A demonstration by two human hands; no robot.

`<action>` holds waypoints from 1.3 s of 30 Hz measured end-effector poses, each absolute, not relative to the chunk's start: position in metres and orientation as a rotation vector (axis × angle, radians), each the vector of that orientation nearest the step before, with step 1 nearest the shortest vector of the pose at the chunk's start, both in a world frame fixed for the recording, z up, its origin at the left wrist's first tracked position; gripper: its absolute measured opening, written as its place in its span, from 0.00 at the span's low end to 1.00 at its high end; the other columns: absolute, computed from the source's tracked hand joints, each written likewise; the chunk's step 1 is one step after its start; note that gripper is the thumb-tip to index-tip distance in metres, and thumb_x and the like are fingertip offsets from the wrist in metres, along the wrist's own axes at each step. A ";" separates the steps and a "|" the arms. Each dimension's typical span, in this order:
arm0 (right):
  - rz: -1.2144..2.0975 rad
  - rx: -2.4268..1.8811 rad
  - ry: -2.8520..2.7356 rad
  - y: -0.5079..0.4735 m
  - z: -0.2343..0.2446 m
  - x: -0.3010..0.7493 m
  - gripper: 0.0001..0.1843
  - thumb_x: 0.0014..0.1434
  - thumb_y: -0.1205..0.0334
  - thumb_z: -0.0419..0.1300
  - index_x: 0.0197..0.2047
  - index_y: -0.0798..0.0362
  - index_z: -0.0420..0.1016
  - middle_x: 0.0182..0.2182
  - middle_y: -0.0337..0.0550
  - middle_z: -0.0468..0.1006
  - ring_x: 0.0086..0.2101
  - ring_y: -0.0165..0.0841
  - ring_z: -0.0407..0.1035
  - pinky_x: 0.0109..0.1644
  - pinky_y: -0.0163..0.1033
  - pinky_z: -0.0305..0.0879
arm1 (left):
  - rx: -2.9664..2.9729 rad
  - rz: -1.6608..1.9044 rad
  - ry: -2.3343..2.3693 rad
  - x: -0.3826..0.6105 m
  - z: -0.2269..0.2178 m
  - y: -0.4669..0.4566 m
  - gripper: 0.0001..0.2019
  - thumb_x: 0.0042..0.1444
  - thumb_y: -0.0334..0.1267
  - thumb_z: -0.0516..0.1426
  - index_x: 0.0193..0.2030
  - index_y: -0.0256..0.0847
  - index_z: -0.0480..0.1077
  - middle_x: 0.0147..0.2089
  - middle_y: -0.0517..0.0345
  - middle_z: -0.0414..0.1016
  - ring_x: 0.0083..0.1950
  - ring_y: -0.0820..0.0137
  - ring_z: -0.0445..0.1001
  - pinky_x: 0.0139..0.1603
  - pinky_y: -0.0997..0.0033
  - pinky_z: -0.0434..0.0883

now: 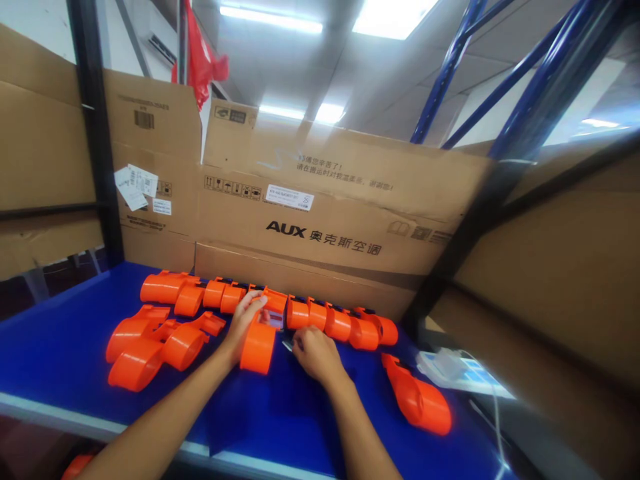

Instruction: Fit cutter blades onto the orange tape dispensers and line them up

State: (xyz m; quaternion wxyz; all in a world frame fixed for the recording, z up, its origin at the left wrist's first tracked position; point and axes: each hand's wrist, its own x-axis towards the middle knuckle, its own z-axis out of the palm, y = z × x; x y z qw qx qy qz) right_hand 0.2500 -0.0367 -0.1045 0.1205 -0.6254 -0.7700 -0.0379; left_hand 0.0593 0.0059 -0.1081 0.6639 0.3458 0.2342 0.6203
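Part (258, 350) is held above the table (60, 340) by the left hand (243, 323), a thin object (287, 345) apparently pinched by the right hand (316, 352); two-handed handling is judged in hand, steady support being required.

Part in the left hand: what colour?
Plain bright orange. The part in the left hand shows best in the head view, the only one.

Orange pieces (337, 325) lay on a blue worktop (60, 340)

The worktop had a pale front edge (240, 461). Along its far side ran a row of glossy orange pieces, most of them close together, with dark parts showing at the back of some. A cluster (135, 365) of similar pieces lay on the left, some overlapping in view. A single orange piece (425, 403) lay near the right side.
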 end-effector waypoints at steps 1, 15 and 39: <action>-0.117 -1.831 -2.240 -0.036 -0.105 0.250 0.06 0.59 0.66 0.58 0.34 0.52 0.77 0.35 0.48 0.80 0.39 0.39 0.74 0.37 0.36 0.59 | 0.782 1.393 0.529 0.060 -0.108 0.005 0.24 0.43 0.47 0.69 0.44 0.42 0.68 0.26 0.65 0.73 0.22 0.75 0.70 0.26 0.75 0.71; 0.599 -1.142 -1.544 -0.030 -0.106 0.248 0.14 0.66 0.47 0.52 0.36 0.49 0.64 0.20 0.34 0.72 0.17 0.29 0.63 0.22 0.32 0.59 | 0.916 1.362 0.561 0.063 -0.106 -0.001 0.23 0.45 0.51 0.66 0.43 0.42 0.67 0.28 0.62 0.75 0.22 0.72 0.73 0.23 0.76 0.67; 0.758 -0.894 -1.252 -0.026 -0.099 0.249 0.18 0.58 0.47 0.65 0.43 0.51 0.74 0.25 0.38 0.75 0.24 0.30 0.67 0.28 0.36 0.67 | 1.016 1.297 0.570 0.066 -0.101 -0.009 0.27 0.47 0.52 0.66 0.49 0.41 0.66 0.29 0.57 0.79 0.24 0.67 0.77 0.25 0.73 0.69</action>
